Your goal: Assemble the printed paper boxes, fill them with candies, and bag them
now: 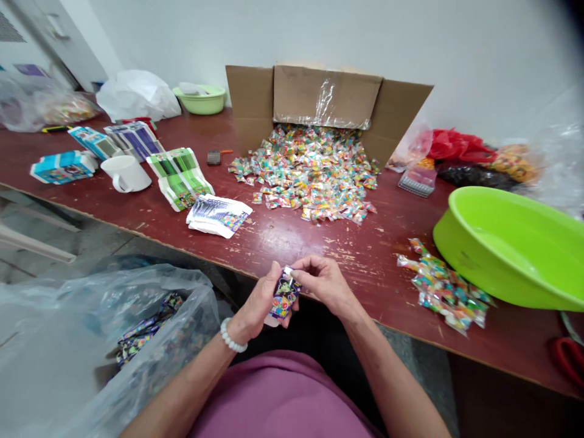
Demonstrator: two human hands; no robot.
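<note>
A small dark purple printed box is held in front of my body, just off the table's front edge. My left hand wraps round it from the left, with a pale flap showing at its lower end. At its upper end my right hand pinches the white flap between thumb and fingers. On the table ahead lies a fanned stack of flat purple-and-white cartons. Behind it, small wrapped candies spill in a heap from a cardboard box.
Green cartons, a white mug and blue cartons stand on the left. At right are a large green basin and a smaller candy pile. A clear plastic bag with purple packets sits below the table, left.
</note>
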